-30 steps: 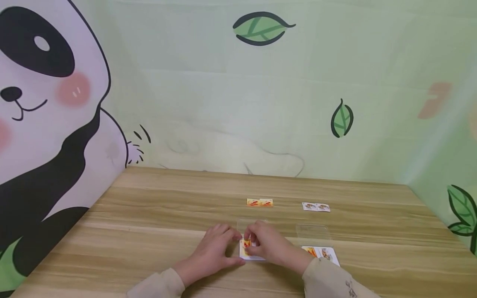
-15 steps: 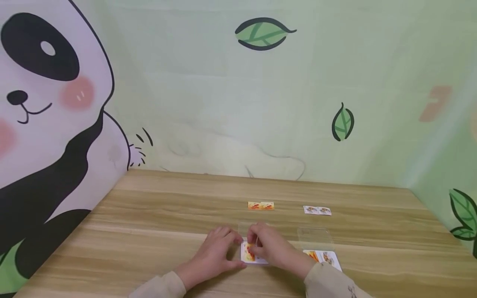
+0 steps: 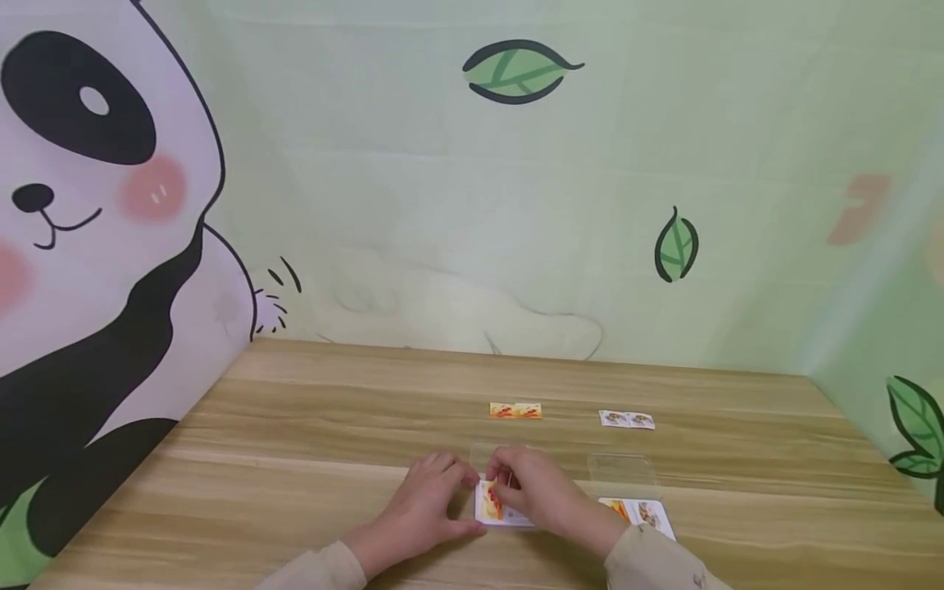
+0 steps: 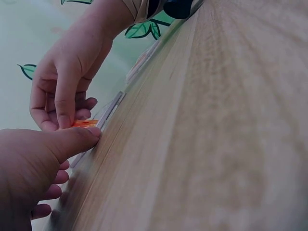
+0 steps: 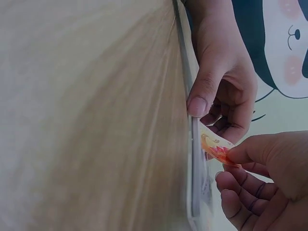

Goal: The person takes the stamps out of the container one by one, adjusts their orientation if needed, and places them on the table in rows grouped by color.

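In the head view, a small flat white case (image 3: 505, 522) with a clear lid folded back lies on the table. My left hand (image 3: 422, 501) grips its left end, index finger at the far corner and thumb at the near one. Between thumb and fingers, my right hand (image 3: 544, 493) pinches a yellow-orange stamp (image 3: 488, 500) over the left part of the case. The stamp (image 5: 215, 147), with a perforated edge, slants away from the case (image 5: 195, 168) in the right wrist view. Much of the case's right part is hidden behind my right hand.
A second white case (image 3: 659, 522) with stamps lies to the right, its clear lid (image 3: 624, 474) folded back and my right forearm partly over it. Farther back lie a yellow-orange stamp pair (image 3: 515, 410) and a white stamp pair (image 3: 627, 419). A printed backdrop stands behind the table.
The stamp in my right hand has come down lower and flatter over the left part of the case. My left hand has stayed at the case, and the head view has tilted slightly.
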Action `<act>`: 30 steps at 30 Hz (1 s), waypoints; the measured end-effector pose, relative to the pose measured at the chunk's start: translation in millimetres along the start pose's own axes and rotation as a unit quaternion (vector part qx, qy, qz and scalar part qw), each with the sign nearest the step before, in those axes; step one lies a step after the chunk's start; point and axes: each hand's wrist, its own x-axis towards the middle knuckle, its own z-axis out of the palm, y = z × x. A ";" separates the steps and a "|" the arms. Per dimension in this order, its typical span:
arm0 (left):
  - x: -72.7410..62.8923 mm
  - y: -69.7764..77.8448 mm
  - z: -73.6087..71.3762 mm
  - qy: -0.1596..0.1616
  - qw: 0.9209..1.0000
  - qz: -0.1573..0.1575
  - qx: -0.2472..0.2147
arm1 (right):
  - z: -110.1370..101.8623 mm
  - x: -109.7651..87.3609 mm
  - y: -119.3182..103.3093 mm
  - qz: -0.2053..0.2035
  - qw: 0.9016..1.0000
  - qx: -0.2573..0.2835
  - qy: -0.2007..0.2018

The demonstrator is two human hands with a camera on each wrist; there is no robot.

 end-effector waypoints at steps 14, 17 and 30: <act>-2.1 -0.2 -0.3 0.015 1.000 0.015 0.000 | -8.5 -2.9 -5.4 -0.001 0.999 0.035 0.002; -2.0 -0.3 -0.2 0.013 1.000 0.016 -0.002 | -10.7 -3.6 -5.6 0.005 0.998 0.057 -0.008; -0.1 0.1 -1.2 -0.009 1.000 -0.004 -0.008 | -28.5 0.2 -3.7 0.009 0.997 0.070 0.007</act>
